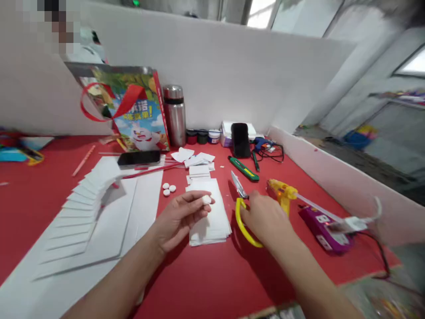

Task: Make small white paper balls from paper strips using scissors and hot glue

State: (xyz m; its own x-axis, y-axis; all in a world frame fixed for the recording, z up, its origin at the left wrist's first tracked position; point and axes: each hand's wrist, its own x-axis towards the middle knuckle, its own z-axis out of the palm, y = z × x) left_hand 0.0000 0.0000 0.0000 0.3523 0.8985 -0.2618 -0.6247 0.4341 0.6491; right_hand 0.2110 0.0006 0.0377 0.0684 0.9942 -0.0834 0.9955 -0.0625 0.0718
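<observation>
My left hand pinches a small white round piece between thumb and fingers, over a stack of white paper sheets. My right hand is wrapped round the yellow handle of a pair of scissors, whose metal blades point away from me above the table. Three similar white round pieces lie together left of the paper stack. Smaller white paper pieces are piled just behind it. A stepped structure of white board stands on a white sheet at the left.
On the red table are a green utility knife, a yellow glue gun, and a purple power strip with cables at the right. A gift bag, steel flask, phones and paint jars stand along the back partition.
</observation>
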